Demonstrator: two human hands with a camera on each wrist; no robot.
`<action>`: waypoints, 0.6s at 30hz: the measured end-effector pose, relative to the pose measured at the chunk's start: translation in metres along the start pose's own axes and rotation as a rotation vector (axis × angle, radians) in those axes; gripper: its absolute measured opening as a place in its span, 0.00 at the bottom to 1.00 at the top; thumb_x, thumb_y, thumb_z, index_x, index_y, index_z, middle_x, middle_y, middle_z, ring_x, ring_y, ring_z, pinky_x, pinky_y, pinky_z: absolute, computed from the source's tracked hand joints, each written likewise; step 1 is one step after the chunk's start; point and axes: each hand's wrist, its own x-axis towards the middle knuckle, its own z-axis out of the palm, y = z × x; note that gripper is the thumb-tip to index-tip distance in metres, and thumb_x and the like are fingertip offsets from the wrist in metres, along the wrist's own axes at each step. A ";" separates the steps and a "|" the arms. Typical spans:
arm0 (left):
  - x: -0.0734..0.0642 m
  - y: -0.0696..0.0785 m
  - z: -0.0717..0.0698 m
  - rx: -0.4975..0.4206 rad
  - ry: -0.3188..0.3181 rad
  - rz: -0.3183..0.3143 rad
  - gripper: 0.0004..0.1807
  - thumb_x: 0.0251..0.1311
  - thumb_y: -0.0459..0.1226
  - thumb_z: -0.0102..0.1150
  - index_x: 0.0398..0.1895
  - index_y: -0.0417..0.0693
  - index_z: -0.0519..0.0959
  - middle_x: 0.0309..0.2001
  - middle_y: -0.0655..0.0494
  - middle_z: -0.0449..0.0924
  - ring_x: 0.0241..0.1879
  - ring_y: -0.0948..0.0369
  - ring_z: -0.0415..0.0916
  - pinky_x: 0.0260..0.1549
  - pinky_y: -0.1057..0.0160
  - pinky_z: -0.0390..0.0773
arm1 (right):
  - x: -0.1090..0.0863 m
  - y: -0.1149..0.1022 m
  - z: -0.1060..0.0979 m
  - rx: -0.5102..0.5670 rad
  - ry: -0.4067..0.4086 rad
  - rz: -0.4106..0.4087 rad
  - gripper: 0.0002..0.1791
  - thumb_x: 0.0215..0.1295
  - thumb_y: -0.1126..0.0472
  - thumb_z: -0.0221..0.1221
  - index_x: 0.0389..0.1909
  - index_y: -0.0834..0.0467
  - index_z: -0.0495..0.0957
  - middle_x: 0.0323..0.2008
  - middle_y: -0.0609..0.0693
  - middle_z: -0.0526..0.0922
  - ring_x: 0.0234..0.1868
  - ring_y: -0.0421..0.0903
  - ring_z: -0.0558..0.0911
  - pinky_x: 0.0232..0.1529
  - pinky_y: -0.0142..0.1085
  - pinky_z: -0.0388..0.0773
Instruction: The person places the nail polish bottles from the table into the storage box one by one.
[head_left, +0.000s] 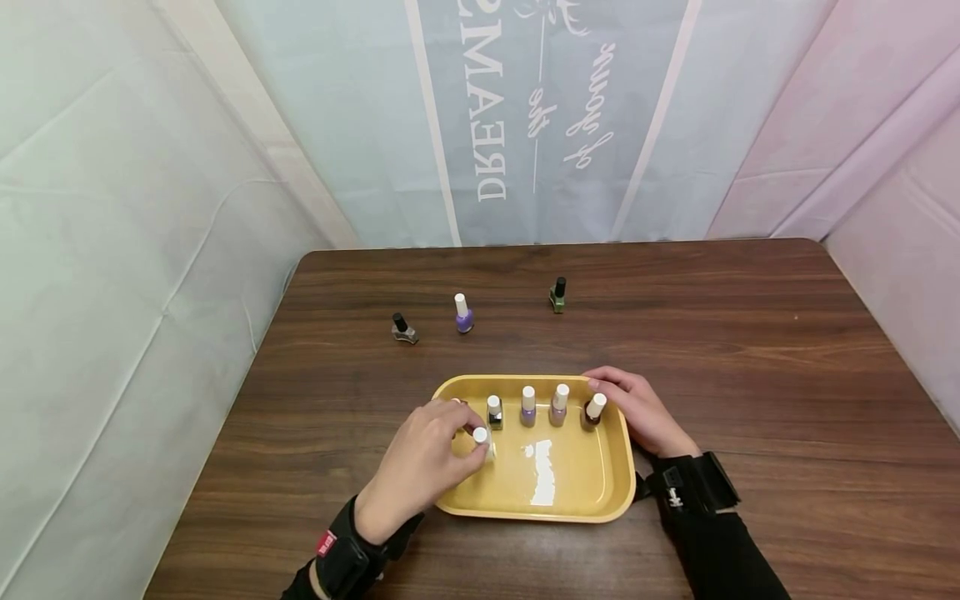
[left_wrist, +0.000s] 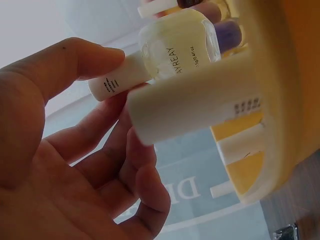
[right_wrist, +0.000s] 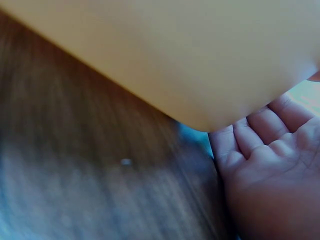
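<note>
My left hand (head_left: pixel 429 450) pinches the white cap of a clear nail polish bottle (left_wrist: pixel 177 42) between thumb and fingers, over the left part of a yellow tray (head_left: pixel 577 475). Close by in the tray is a white-capped bottle (head_left: pixel 495 414); past it stand a purple one (head_left: pixel 528 408) and a mauve one (head_left: pixel 558 407). A dark brown bottle (head_left: pixel 592 412) leans near the right end. Another bottle is mostly hidden behind my left hand. My right hand (head_left: pixel 643 410) holds the tray's far right corner, its fingers around the outside of the wall.
Beyond the tray on the wooden table (head_left: pixel 750 350) are a black-capped greyish bottle (head_left: pixel 405 331), a purple white-capped bottle (head_left: pixel 463 317) and a green black-capped bottle (head_left: pixel 557 297). A printed cloth (head_left: pixel 570 192) hangs behind the table's far edge.
</note>
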 end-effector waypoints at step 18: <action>-0.006 0.000 0.015 0.109 -0.040 0.068 0.06 0.45 0.39 0.70 0.25 0.57 0.80 0.27 0.69 0.80 0.31 0.69 0.70 0.32 0.68 0.67 | 0.000 -0.001 0.000 0.021 -0.011 -0.005 0.19 0.71 0.52 0.53 0.51 0.63 0.76 0.42 0.47 0.82 0.38 0.44 0.86 0.37 0.40 0.84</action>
